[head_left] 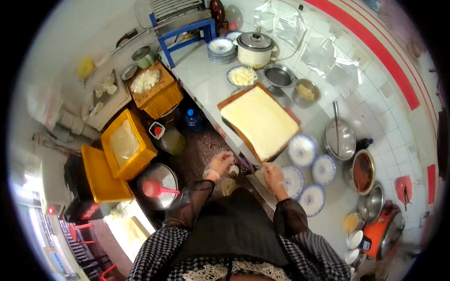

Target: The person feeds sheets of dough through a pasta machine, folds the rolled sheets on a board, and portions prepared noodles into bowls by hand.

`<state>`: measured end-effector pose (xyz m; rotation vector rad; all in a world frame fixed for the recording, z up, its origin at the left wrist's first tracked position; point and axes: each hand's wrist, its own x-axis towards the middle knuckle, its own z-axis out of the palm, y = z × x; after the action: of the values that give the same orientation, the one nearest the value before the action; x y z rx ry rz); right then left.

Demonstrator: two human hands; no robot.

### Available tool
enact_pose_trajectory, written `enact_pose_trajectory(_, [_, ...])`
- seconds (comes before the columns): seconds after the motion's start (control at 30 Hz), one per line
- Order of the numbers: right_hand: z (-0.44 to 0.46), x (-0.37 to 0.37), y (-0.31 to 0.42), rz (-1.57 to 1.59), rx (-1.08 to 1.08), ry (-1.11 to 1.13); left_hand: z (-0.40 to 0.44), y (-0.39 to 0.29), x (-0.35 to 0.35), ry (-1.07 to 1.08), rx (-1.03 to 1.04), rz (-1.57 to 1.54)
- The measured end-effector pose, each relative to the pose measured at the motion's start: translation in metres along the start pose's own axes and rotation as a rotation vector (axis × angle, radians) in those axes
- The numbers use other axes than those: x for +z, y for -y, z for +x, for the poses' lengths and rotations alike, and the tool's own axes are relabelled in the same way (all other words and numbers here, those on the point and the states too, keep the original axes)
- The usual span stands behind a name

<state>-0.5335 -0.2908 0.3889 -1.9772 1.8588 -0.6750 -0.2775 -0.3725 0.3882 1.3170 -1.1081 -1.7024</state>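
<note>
My left hand [220,166], in a clear plastic glove, is held over the floor in front of my apron, its fingers curled together. Whatever it may hold is hidden. My right hand [274,178], also gloved, is closed at the near corner of a wooden board [236,134]. What lies in its fingers is too small to make out. A thick pale-yellow sheet [260,122] covers most of that board. Just right of my right hand, a white plate [293,181] with a blue rim lies among several similar plates.
On the counter are a lidded pot [256,49], stacked bowls [221,49], a plate of pale strips [241,76], a steel bowl with a ladle [339,138] and a pot of red sauce [362,174]. To the left stand a yellow crate [147,157] and a pink scoop [152,188].
</note>
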Motion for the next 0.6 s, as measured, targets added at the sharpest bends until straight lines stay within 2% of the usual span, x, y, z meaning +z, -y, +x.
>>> enact_pose_trajectory(0.03, [0.024, 0.003, 0.0, 0.009, 0.019, -0.001, 0.018, -0.009, -0.009, -0.024, 0.026, 0.066])
enact_pose_trajectory(0.17, [0.09, 0.005, -0.004, 0.129, 0.496, -0.094, 0.074, -0.032, -0.039, 0.002, -0.05, 0.149])
enact_pose_trajectory(0.2, [0.093, 0.014, -0.01, 0.126, 0.535, -0.113, 0.094, -0.037, -0.042, 0.042, -0.061, 0.161])
enact_pose_trajectory(0.27, [0.082, 0.032, -0.02, 0.0, 0.447, -0.369, 0.119, -0.033, -0.038, 0.043, -0.047, 0.082])
enact_pose_trajectory(0.3, [0.085, 0.015, -0.004, -0.009, 0.481, -0.376, 0.132, -0.038, -0.032, 0.08, -0.041, 0.206])
enact_pose_trajectory(0.33, [0.085, -0.003, 0.014, 0.064, 0.609, -0.338, 0.142, -0.043, -0.024, 0.111, -0.051, 0.222])
enact_pose_trajectory(0.37, [0.091, -0.015, 0.029, 0.143, 0.739, -0.306, 0.147, -0.061, -0.009, 0.197, -0.013, 0.325])
enact_pose_trajectory(0.43, [0.081, 0.037, -0.005, 0.111, 0.859, -0.317, 0.173, -0.076, 0.015, 0.429, 0.038, 0.559])
enact_pose_trajectory(0.47, [0.073, 0.06, -0.014, 0.077, 0.953, -0.295, 0.186, -0.075, 0.029, 0.482, 0.032, 0.581])
enact_pose_trajectory(0.5, [0.073, 0.056, 0.001, 0.088, 1.014, -0.316, 0.194, -0.07, 0.042, 0.625, 0.044, 0.635])
enact_pose_trajectory(0.53, [0.083, 0.037, 0.021, 0.435, 1.123, -0.446, 0.199, -0.067, 0.052, 0.775, 0.06, 0.688])
enact_pose_trajectory(0.6, [0.1, 0.027, 0.028, 0.785, 1.226, -0.67, 0.208, -0.068, 0.079, 0.975, 0.057, 0.81])
